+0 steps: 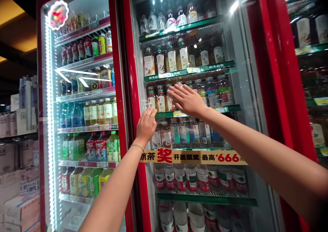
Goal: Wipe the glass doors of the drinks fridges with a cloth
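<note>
Against the glass of a tall drinks cooler, the right hand [188,100] seems to lie flat, its fingers stretched out and pointing across toward the other hand; nothing shows in its grip, though its palm side is hidden. Just beside it and a little lower, the left hand [147,124] is also open, its fingers loosely bent with the tips at the pane, close to the red door frame [130,54]; a thin band [137,146] circles its wrist, and no object can be made out in its hold. The glass door [238,133] lies directly before both hands and looks shut. Judging from this, the work has got as far as both hands being on or at the pane, with nothing showing it finished; how much is left cannot be told. Straight behind the fingers, tea bottles [161,102] stand upright in a row, and more bottles [184,133] stand on the shelf below. Beneath the hands, a yellow strip [194,157] with Chinese lettering crosses the door, above red-labelled bottles [191,179]. Left of the left hand, a second cooler [116,54] holds rows of packaged drinks, with boxes [22,208] beyond; well right of the right hand, a third cooler [317,48] shows in part.
</note>
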{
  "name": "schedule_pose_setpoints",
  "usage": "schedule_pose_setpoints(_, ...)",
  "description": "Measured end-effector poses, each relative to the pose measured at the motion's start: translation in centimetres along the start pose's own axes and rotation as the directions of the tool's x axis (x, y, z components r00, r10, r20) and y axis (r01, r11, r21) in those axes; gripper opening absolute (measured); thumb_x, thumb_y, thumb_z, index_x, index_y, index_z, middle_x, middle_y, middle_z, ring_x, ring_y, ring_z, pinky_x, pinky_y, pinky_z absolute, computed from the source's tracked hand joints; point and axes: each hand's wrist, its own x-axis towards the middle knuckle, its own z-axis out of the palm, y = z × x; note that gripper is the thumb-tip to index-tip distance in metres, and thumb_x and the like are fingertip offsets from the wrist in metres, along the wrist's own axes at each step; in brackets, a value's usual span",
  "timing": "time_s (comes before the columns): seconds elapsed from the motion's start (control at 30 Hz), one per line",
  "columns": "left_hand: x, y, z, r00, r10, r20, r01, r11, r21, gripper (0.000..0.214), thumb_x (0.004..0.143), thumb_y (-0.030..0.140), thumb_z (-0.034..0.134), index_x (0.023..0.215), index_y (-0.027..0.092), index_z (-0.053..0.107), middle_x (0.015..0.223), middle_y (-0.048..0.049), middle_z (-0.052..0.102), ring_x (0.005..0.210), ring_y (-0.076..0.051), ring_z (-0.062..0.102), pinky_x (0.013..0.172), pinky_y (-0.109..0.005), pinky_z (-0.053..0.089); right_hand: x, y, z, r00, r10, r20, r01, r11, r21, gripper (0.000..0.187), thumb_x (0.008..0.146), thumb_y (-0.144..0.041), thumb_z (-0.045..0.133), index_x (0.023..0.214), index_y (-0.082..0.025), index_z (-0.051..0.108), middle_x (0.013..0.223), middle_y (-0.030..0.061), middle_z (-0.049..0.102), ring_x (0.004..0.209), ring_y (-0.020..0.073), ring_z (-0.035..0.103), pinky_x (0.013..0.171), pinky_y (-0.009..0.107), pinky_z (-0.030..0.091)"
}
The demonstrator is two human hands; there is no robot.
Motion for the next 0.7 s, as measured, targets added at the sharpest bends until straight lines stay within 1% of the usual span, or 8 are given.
schedule_pose_setpoints(0.07, -0.4, 0.2, 0.1, 0.999, -0.034, -0.03, 0.035, 0.999, 0.009, 0.043, 0.098, 0.013, 0.044, 0.136, 0.02, 0.061, 0.139, -0.0116, 0.065, 0.14, -0.025, 0.054, 0.118, -0.045, 0.046, 0.4, -0.2, 0.3, 0.995, 0.085, -0.05, -0.085, 0.996, -0.003, 0.069, 0.106, -0.042, 0.034, 0.166, -0.034, 0.001, 0.172, -0.0048, 0.016, 0.159, 0.0255, 0.022, 0.131, 0.055, 0.019)
schedule_pose_setpoints(0.1, -0.5, 0.2, 0.2, 0.997, -0.055, -0.045, 0.056, 0.998, 0.016, 0.04, 0.098, 0.013, 0.046, 0.133, 0.02, 0.064, 0.134, -0.0118, 0.066, 0.136, -0.025, 0.057, 0.116, -0.045, 0.047, 0.5, -0.5, 0.5, 0.998, 0.055, -0.04, -0.055, 0.999, 0.001, 0.07, 0.106, -0.042, 0.035, 0.166, -0.033, 0.0, 0.172, -0.004, 0.017, 0.159, 0.0253, 0.023, 0.131, 0.055, 0.019)
schedule_pose_setpoints(0.23, -0.4, 0.2, 0.1, 0.98, -0.155, -0.128, 0.161, 0.986, 0.041, 0.032, 0.097, 0.014, 0.048, 0.121, 0.018, 0.069, 0.119, -0.0129, 0.068, 0.119, -0.025, 0.063, 0.108, -0.043, 0.05, 1.0, -1.6, 1.2, 0.972, -0.223, 0.074, 0.221, 0.975, 0.038, 0.068, 0.107, -0.042, 0.036, 0.166, -0.036, 0.003, 0.17, -0.0062, 0.025, 0.158, 0.0205, 0.027, 0.131, 0.048, 0.022)
schedule_pose_setpoints(0.4, -1.0, 0.4, -0.1, 0.943, -0.249, -0.221, 0.27, 0.96, 0.069, 0.029, 0.093, 0.01, 0.05, 0.111, 0.02, 0.07, 0.109, -0.0103, 0.067, 0.111, -0.025, 0.063, 0.101, -0.041, 0.049, 2.3, -3.5, 2.1, 0.994, 0.072, -0.078, -0.069, 0.997, 0.043, 0.068, 0.107, -0.038, 0.033, 0.166, -0.036, -0.001, 0.172, -0.0054, 0.017, 0.158, 0.0267, 0.025, 0.13, 0.057, 0.021)
schedule_pose_setpoints(0.47, -1.9, 0.7, -0.2, 0.926, -0.289, -0.244, 0.311, 0.949, 0.057, 0.029, 0.093, 0.01, 0.05, 0.112, 0.02, 0.07, 0.11, -0.0108, 0.067, 0.112, -0.025, 0.063, 0.1, -0.041, 0.048, 2.7, -4.0, 2.3, 0.996, 0.046, -0.072, -0.041, 0.997, 0.058, 0.068, 0.107, -0.038, 0.034, 0.166, -0.036, -0.001, 0.172, -0.0057, 0.017, 0.159, 0.0262, 0.024, 0.13, 0.057, 0.02)
schedule_pose_setpoints(0.57, -3.6, 1.3, -0.2, 0.911, -0.334, -0.242, 0.346, 0.938, 0.008, 0.03, 0.095, 0.011, 0.049, 0.118, 0.018, 0.067, 0.116, -0.0133, 0.065, 0.116, -0.025, 0.062, 0.103, -0.041, 0.047, 3.4, -4.0, 2.3, 0.991, -0.134, 0.001, 0.133, 0.988, 0.082, 0.065, 0.107, -0.04, 0.034, 0.166, -0.034, 0.008, 0.171, -0.0045, 0.027, 0.158, 0.0229, 0.027, 0.13, 0.053, 0.023)
schedule_pose_setpoints(0.6, -4.0, 1.5, -0.2, 0.908, -0.345, -0.238, 0.354, 0.935, -0.008, 0.031, 0.095, 0.012, 0.048, 0.12, 0.018, 0.066, 0.117, -0.0139, 0.065, 0.118, -0.025, 0.062, 0.104, -0.042, 0.047, 3.6, -4.0, 2.3, 0.99, -0.14, 0.002, 0.139, 0.987, 0.085, 0.063, 0.107, -0.041, 0.033, 0.166, -0.031, 0.012, 0.17, -0.0024, 0.031, 0.157, 0.0227, 0.028, 0.13, 0.052, 0.024)
schedule_pose_setpoints(0.7, -5.0, 1.9, -0.1, 0.891, -0.38, -0.249, 0.383, 0.923, -0.038, 0.03, 0.096, 0.012, 0.048, 0.118, 0.019, 0.067, 0.118, -0.0139, 0.064, 0.119, -0.024, 0.062, 0.105, -0.042, 0.048, 4.6, -5.0, 2.8, 0.995, 0.06, -0.074, -0.055, 0.996, 0.063, 0.06, 0.108, -0.039, 0.03, 0.164, -0.022, 0.024, 0.168, 0.0053, 0.036, 0.157, 0.0254, 0.03, 0.128, 0.056, 0.025)
